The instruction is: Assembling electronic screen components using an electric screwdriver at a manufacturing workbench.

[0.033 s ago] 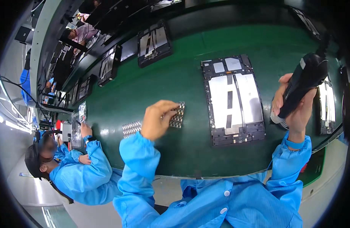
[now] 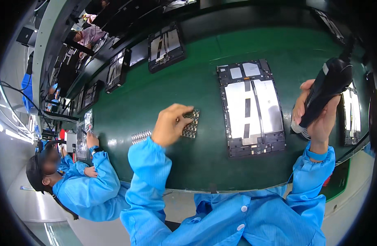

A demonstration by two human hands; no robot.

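Note:
My left hand (image 2: 168,126) is curled over the left edge of a small panel of circuit boards (image 2: 192,128) lying on the green table. Its thumb and index finger bend toward each other at the panel; whatever may be between them is too small to tell. Gripped in my right hand (image 2: 321,123) is a black handheld tool (image 2: 328,88) with a thick cord at its top; its exact kind does not show. A tablet-like device (image 2: 235,110) lies with its inside exposed, silver plates in a black frame, between my hands.
Left of my left hand lies another panel of small parts (image 2: 140,136). Similar opened devices (image 2: 166,45) stand along the far left edge, and one (image 2: 352,115) lies beyond my right hand. A co-worker in blue (image 2: 90,180) sits at the left.
My left hand has shifted very slightly up and left over the board panel. My right hand and the black tool stay practically still.

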